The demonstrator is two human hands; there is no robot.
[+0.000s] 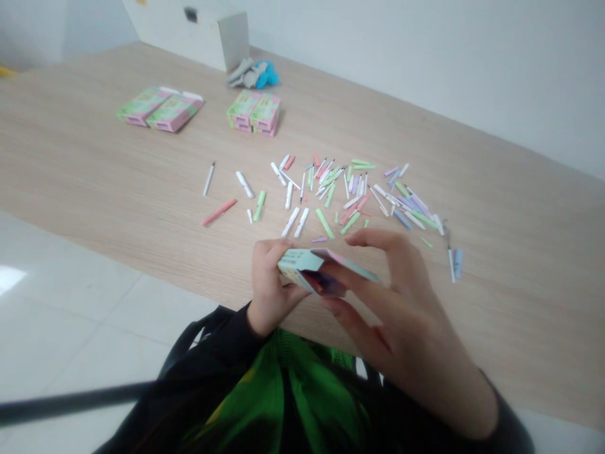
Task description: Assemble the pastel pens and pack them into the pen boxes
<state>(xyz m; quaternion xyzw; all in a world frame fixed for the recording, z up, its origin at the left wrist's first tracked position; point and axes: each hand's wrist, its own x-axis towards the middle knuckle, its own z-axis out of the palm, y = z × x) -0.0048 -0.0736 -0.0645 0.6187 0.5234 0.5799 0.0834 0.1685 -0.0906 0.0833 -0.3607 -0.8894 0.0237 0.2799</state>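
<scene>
My left hand (268, 284) is closed around the near-left end of a small pastel green and pink carton (299, 260), held just above the table's front edge. The carton's end toward the right stands open, its flaps spread and something purple showing inside. My right hand (406, 315) is at that opening, fingers apart: one finger reaches over the mouth between the flaps, the thumb sits below, and the index finger is raised. Beyond the hands, many loose pen parts (326, 183) in white, green, red, purple and blue are scattered on the wooden table (118, 164).
Two flat cartons (174, 113) lie side by side at the back left. Several stacked cartons (254, 112) stand to their right. Behind are grey and blue crumpled gloves or cloths (255, 74) and a white box (203, 31) against the wall. A slim pen refill (451, 258) lies at right.
</scene>
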